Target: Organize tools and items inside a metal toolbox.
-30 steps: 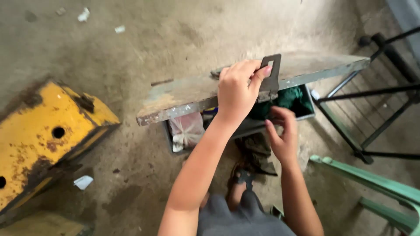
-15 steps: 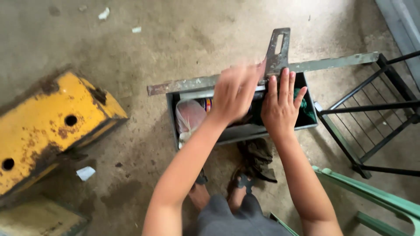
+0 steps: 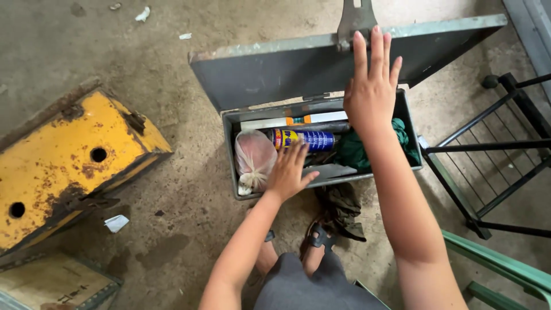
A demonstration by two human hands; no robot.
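Note:
A grey metal toolbox (image 3: 402,115) stands on the concrete floor with its lid (image 3: 275,72) raised and leaning back. My right hand (image 3: 372,92) presses flat against the lid's inner face near the hasp (image 3: 354,20), fingers spread. My left hand (image 3: 290,171) reaches into the box, fingers apart, over a blue and yellow spray can (image 3: 307,138). Inside also lie a pinkish mesh bag (image 3: 254,158), a green cloth (image 3: 356,150) and a long tube (image 3: 293,121).
A rusty yellow metal block (image 3: 63,166) lies to the left. A black metal frame (image 3: 493,149) stands at the right, with a green metal bar (image 3: 505,270) below it. A dark rag (image 3: 338,209) and my sandalled feet are under the box. Paper scraps dot the floor.
The lid has swung from nearly shut to fully raised. My left hand let go of the hasp and dropped into the box; my right hand moved up onto the lid.

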